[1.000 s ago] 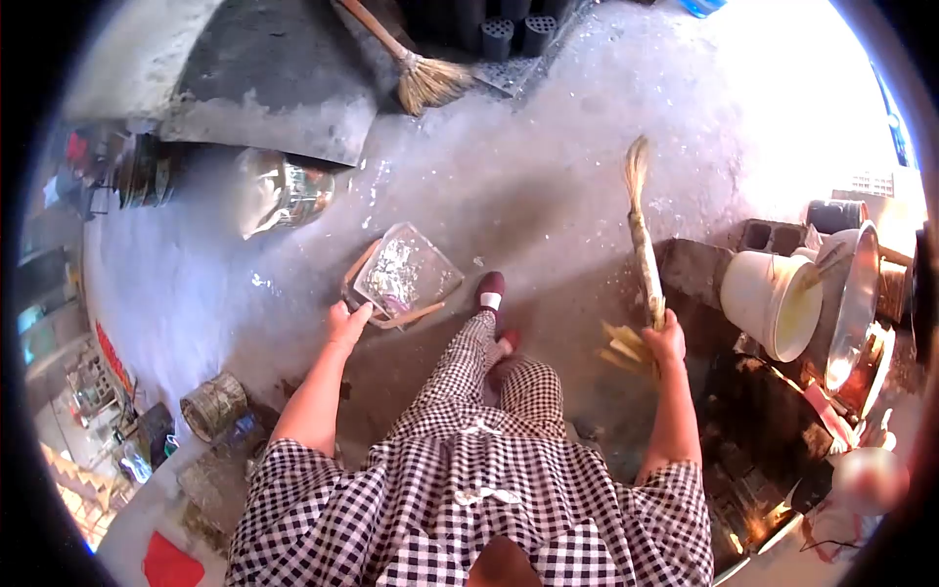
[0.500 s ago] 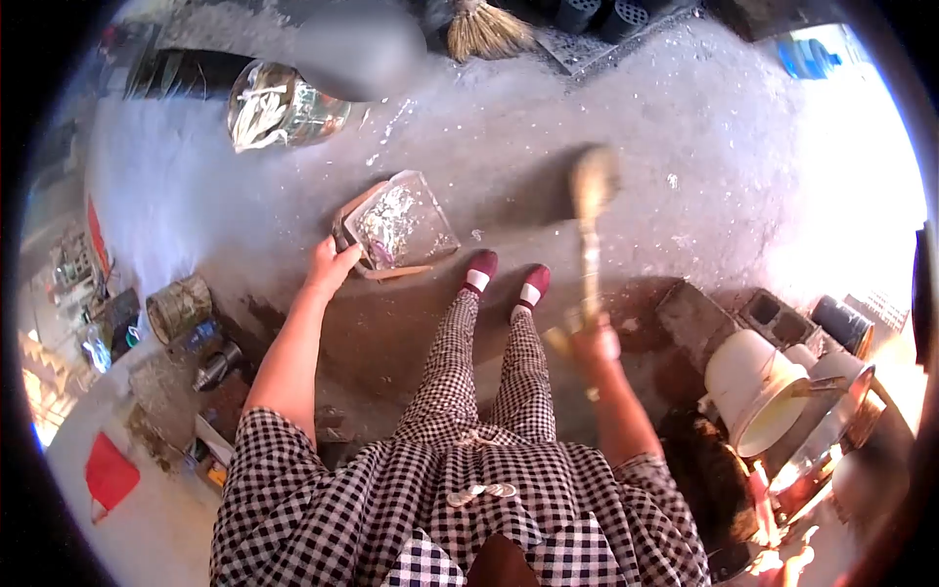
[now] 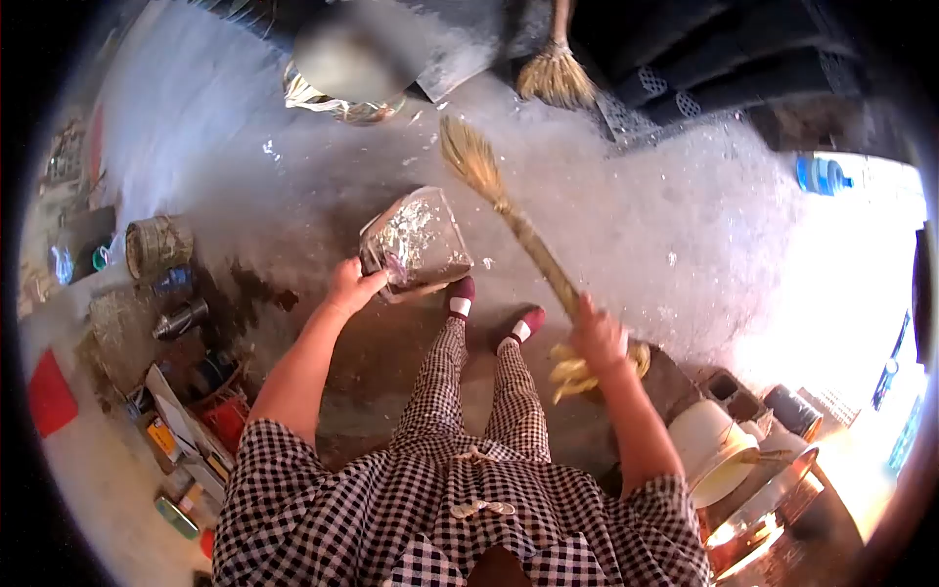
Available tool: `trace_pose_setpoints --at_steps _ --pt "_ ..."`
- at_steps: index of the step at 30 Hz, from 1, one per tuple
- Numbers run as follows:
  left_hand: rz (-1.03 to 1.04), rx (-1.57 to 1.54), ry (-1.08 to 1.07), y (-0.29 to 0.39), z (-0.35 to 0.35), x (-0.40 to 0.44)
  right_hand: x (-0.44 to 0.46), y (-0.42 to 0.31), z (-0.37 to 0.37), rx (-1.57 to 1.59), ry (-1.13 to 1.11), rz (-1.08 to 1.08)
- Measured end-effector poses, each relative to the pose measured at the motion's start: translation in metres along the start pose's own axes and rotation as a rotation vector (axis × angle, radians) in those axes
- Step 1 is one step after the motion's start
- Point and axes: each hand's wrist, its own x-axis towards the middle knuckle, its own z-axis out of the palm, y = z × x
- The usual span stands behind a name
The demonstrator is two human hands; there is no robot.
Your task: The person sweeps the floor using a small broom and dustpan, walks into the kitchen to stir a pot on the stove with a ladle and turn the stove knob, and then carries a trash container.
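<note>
My left hand (image 3: 354, 287) is closed around the handle end of a dustpan (image 3: 446, 256), held out in front of my feet. Pale scraps and dust (image 3: 416, 227) lie inside the pan. A short straw hand broom (image 3: 536, 247) is gripped in my right hand (image 3: 599, 336). Its bristles (image 3: 471, 157) point up and to the left, past the pan's far side. Whether they touch the floor I cannot tell. Yellowish strands hang from the handle end beside my right hand.
Another broom (image 3: 558, 78) stands at the back near dark stacked objects (image 3: 714, 59). A blue water bottle (image 3: 822, 176) lies at the right. White buckets (image 3: 709, 450) and a hollow block (image 3: 732, 393) are at the lower right, a round wooden log-like piece (image 3: 158, 247) at the left.
The broom has swung leftward, its bristles now nearer the pan's far side. The dustpan stays in my left hand, tilted slightly differently. The view has shifted, and my feet have moved.
</note>
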Motion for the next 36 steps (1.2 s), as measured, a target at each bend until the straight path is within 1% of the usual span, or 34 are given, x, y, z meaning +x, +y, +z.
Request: trace_pose_setpoints --at_steps 1,3,4,5,7,10,12,13,14,17,18,21,23,25,26,27,29,31,32,33,35,36 --pt "-0.125 -0.073 0.014 0.017 -0.01 -0.009 0.031 -0.007 -0.023 -0.107 0.023 0.002" --pt "-0.073 -0.318 0.144 0.017 -0.024 -0.022 0.092 -0.025 -0.061 -0.274 0.055 -0.038" --pt "-0.179 -0.229 0.226 0.001 -0.022 -0.027 0.118 -0.034 -0.076 -0.31 0.092 -0.073" --pt "-0.222 -0.408 0.288 -0.001 -0.025 -0.035 0.143 -0.046 -0.092 -0.347 0.122 -0.104" --pt "-0.311 -0.407 0.286 -0.019 -0.036 -0.046 0.192 -0.065 -0.109 -0.372 0.213 -0.199" --pt "-0.324 -0.63 0.454 -0.013 -0.04 -0.057 0.217 -0.112 -0.126 -0.441 0.138 -0.073" --pt "-0.425 -0.58 0.462 -0.032 -0.047 -0.055 0.238 -0.116 -0.107 -0.438 0.089 -0.1" --pt "-0.473 -0.563 0.448 -0.038 -0.047 -0.056 0.235 -0.11 -0.101 -0.443 0.06 -0.096" --pt "-0.482 -0.594 0.447 -0.042 -0.046 -0.058 0.226 -0.095 -0.1 -0.461 0.048 -0.176" --pt "-0.371 -0.575 0.497 -0.054 -0.043 -0.054 0.157 -0.091 -0.159 -0.471 -0.063 -0.174" --pt "-0.384 -0.598 0.468 -0.049 -0.047 -0.05 0.157 -0.087 -0.167 -0.48 -0.037 -0.141" --pt "-0.396 -0.528 0.485 -0.055 -0.051 -0.045 0.157 -0.08 -0.172 -0.462 0.047 -0.088" --pt "-0.395 -0.606 0.5 -0.052 -0.051 -0.036 0.19 -0.083 -0.158 -0.409 0.09 -0.103" --pt "-0.406 -0.674 0.516 -0.051 -0.053 -0.028 0.219 -0.097 -0.14 -0.405 0.019 -0.116" --pt "-0.371 -0.53 0.46 -0.067 -0.057 -0.025 0.228 -0.098 -0.112 -0.38 0.0 -0.128" --pt "-0.388 -0.5 0.448 -0.065 -0.062 -0.021 0.239 -0.1 -0.082 -0.355 -0.013 -0.138" --pt "-0.421 -0.446 0.428 -0.057 -0.068 -0.015 0.219 -0.112 -0.022 -0.339 0.05 -0.14" --pt "-0.488 -0.432 0.484 -0.056 -0.062 -0.013 0.179 -0.119 -0.009 -0.335 -0.073 -0.232" --pt "-0.519 -0.425 0.511 -0.055 -0.062 -0.012 0.156 -0.124 -0.028 -0.337 -0.167 -0.289" --pt "-0.506 -0.466 0.514 -0.054 -0.063 -0.014 0.134 -0.126 -0.051 -0.339 -0.258 -0.344" --pt "-0.473 -0.556 0.514 -0.051 -0.064 -0.019 0.108 -0.108 -0.067 -0.286 -0.353 -0.349" --pt "-0.454 -0.566 0.491 -0.052 -0.063 -0.022 0.094 -0.098 -0.066 -0.259 -0.326 -0.318"
